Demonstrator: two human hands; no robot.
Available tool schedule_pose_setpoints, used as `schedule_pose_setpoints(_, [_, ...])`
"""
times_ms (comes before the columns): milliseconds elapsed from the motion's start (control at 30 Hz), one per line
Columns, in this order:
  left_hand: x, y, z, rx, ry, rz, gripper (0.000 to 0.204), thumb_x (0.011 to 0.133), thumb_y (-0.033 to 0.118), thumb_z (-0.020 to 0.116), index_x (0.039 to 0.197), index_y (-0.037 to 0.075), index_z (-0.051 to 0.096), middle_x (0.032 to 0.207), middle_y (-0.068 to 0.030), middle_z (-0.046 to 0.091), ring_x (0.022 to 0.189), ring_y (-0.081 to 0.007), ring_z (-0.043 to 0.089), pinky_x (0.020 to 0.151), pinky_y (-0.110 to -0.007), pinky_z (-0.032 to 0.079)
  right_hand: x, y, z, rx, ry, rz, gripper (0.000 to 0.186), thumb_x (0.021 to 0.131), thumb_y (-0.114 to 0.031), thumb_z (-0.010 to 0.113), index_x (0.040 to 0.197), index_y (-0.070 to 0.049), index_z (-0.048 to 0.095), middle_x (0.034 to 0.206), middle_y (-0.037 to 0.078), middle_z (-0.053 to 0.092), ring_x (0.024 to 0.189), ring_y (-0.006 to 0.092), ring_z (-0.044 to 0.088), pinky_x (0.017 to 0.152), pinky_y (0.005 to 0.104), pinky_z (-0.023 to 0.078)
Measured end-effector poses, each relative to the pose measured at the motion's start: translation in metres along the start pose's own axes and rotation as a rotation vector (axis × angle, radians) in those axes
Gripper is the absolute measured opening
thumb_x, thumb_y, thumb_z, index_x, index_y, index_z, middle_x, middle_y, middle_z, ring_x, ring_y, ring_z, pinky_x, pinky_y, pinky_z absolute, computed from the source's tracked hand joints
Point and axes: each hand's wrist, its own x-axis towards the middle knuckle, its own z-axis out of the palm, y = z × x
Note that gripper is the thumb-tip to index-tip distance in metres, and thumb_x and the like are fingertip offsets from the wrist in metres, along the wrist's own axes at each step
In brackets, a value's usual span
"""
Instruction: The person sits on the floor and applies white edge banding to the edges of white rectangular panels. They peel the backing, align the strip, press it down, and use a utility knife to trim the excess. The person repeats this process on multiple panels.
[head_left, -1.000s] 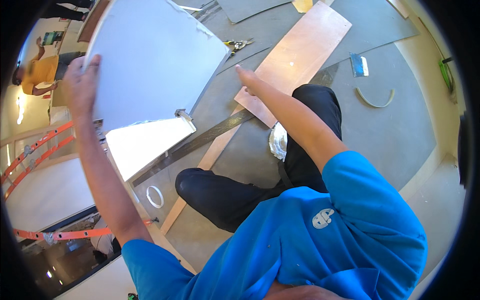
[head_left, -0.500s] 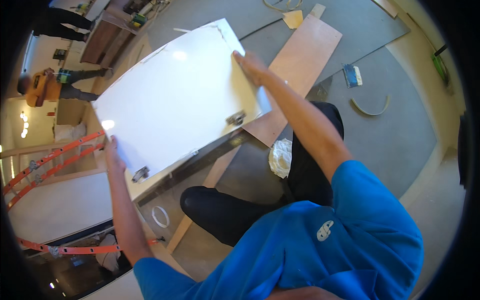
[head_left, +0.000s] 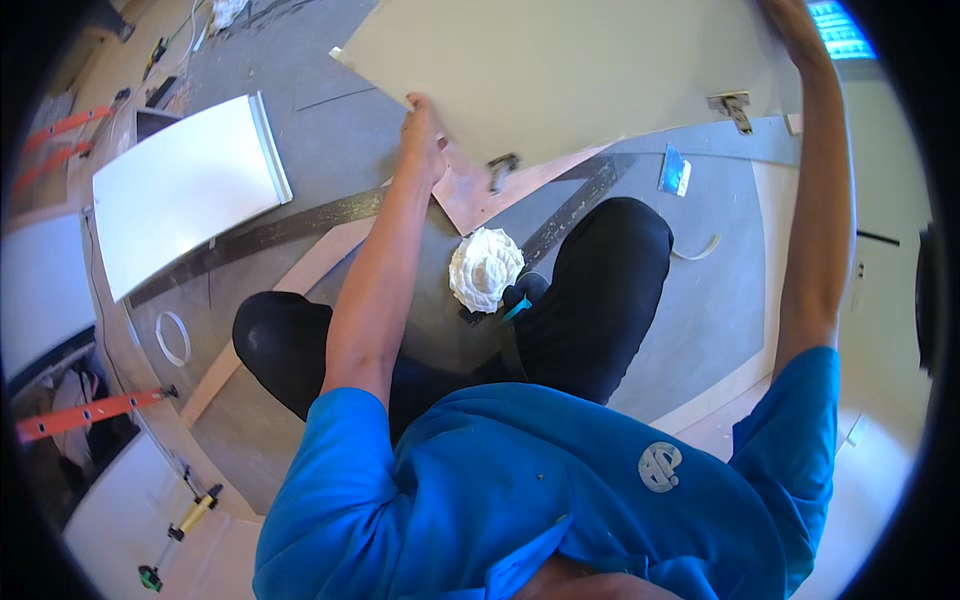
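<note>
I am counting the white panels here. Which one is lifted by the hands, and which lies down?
The hinged panel at the top is lifted, with the left hand and right hand on its edges. The other white panel lies flat on the floor, untouched.

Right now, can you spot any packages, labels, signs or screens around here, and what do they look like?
Small blue and silver packet: flat on the grey floor, right of the raised pale panel.
Round pale emblem: on the blue shirt, right chest side.
No screens or signs are visible.
</note>
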Motion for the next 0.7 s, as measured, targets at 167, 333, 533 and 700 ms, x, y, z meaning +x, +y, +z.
schedule_pose_setpoints(167, [-0.015,-0.022,0.01,-0.112,-0.178,-0.018,0.07,0.104,0.066,0.042,0.149,0.013,0.041,0.15,-0.0066,0.05,0.12,-0.0286,0.057,0.097,-0.049,0.046,0.003,0.039,-0.057,-0.018,-0.031,-0.171,0.068,0.081,-0.035,0.089,0.131,0.003,0.063,0.118,0.015,0.071,0.112,0.0259,0.066,0.103,0.0408,0.048])
schedule_pose_setpoints(333, [-0.016,-0.057,0.04,-0.517,-0.242,-0.054,0.056,0.11,0.054,0.036,0.151,0.016,0.037,0.154,-0.0042,0.045,0.121,-0.0322,0.057,0.1,-0.05,0.046,-0.026,0.018,-0.059,-0.178,-0.026,-0.218,0.069,0.079,-0.032,0.091,0.131,0.003,0.063,0.119,0.014,0.071,0.114,0.0254,0.065,0.108,0.0377,0.045])
schedule_pose_setpoints(533, [-0.01,-0.103,0.068,-0.711,-0.256,-0.28,0.052,0.113,0.046,0.032,0.156,0.017,0.028,0.163,-0.0049,0.035,0.124,-0.0379,0.054,0.11,-0.053,0.041,-0.072,-0.059,-0.009,-0.319,-0.045,-0.222,0.069,0.07,-0.041,0.095,0.124,-0.005,0.072,0.102,0.015,0.076,0.1,0.0257,0.073,0.094,0.0374,0.056])
schedule_pose_setpoints(700, [-0.007,-0.125,0.091,-0.675,-0.197,-0.374,0.065,0.111,0.052,0.031,0.165,0.019,0.013,0.172,-0.0067,0.02,0.139,-0.044,0.045,0.111,-0.057,0.039,-0.103,-0.066,0.009,-0.285,-0.085,-0.298,0.054,0.071,-0.026,0.095,0.117,-0.007,0.075,0.098,0.008,0.076,0.093,0.0194,0.071,0.089,0.0337,0.055])
